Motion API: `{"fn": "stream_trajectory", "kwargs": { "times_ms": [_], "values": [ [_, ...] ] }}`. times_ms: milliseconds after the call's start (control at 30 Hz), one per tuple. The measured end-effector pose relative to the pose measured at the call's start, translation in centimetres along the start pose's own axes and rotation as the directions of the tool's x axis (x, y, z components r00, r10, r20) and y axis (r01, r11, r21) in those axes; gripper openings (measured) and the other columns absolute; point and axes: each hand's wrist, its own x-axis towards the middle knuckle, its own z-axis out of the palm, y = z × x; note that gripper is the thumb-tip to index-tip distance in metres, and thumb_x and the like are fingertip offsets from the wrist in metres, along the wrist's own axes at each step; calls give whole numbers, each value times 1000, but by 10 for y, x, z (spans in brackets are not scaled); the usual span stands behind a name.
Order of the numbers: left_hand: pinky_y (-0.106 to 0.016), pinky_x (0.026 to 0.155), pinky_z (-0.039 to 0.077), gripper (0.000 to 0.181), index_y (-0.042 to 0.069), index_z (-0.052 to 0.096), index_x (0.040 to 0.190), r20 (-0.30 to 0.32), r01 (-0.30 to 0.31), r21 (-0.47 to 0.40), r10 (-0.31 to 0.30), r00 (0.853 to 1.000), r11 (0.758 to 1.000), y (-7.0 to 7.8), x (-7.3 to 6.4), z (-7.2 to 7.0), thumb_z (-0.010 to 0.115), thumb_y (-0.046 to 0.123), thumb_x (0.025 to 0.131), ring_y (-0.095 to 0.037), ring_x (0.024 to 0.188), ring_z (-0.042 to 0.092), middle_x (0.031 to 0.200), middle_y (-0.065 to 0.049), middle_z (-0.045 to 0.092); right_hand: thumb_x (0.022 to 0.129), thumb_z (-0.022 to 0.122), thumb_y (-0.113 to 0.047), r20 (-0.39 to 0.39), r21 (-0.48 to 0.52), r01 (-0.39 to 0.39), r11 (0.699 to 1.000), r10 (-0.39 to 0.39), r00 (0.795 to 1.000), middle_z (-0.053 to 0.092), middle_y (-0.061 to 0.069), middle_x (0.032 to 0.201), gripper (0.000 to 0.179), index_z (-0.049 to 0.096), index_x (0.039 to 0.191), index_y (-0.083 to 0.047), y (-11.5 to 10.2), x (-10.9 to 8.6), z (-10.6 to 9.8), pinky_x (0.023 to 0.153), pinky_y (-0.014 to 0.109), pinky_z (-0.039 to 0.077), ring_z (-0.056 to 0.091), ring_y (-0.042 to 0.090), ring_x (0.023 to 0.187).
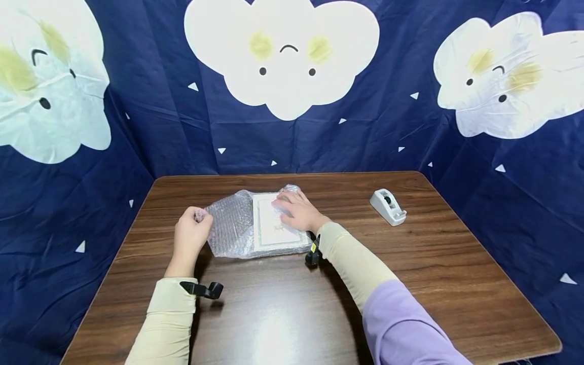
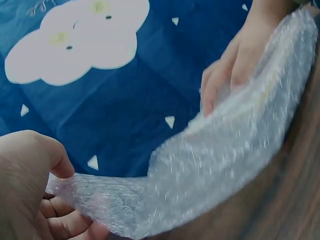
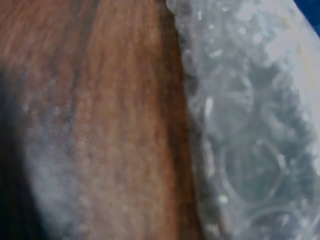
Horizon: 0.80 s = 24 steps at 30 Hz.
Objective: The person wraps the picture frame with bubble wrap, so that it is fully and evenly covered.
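A white picture frame (image 1: 264, 230) with a pale border lies on the table, with bubble wrap (image 1: 230, 225) under it and around its edges. The wrap stretches out to the left of the frame. My left hand (image 1: 192, 229) pinches the wrap's left end between thumb and fingers; in the left wrist view, that film (image 2: 115, 200) runs from the hand up to the wrapped frame. My right hand (image 1: 298, 210) rests on the frame's upper right part, fingers spread over it. The right wrist view shows only the wrap's bubbles (image 3: 250, 160) beside the wood, close up.
A white tape dispenser (image 1: 388, 207) stands at the right on the brown wooden table (image 1: 438, 284). Dark blue cloth (image 1: 292, 147) with white clouds hangs behind the table and along both sides. Each wrist bears a black camera mount (image 1: 203, 289).
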Motion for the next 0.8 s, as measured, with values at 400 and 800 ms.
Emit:
{"fn": "stream_trajectory", "kwargs": {
  "times_ms": [400,800],
  "values": [
    [-23,47,48,16,7,61,95,16,-103,-127,105,994,987,39,-5,10,60,18,84,-8,51,58,80,-8,65,92,40,-34,-5,11,3,1000,-3,1000,32,-1,141,45,41,137,-29,0,0,0,109,47,1,17,16,135],
    [-27,48,49,15,10,64,93,95,-191,-118,203,975,974,74,-7,35,62,21,83,-12,47,57,76,-3,66,91,40,-34,-4,5,-18,1000,18,1000,33,-4,141,45,41,136,-31,-1,1,1,109,47,1,17,13,134]
  ]
}}
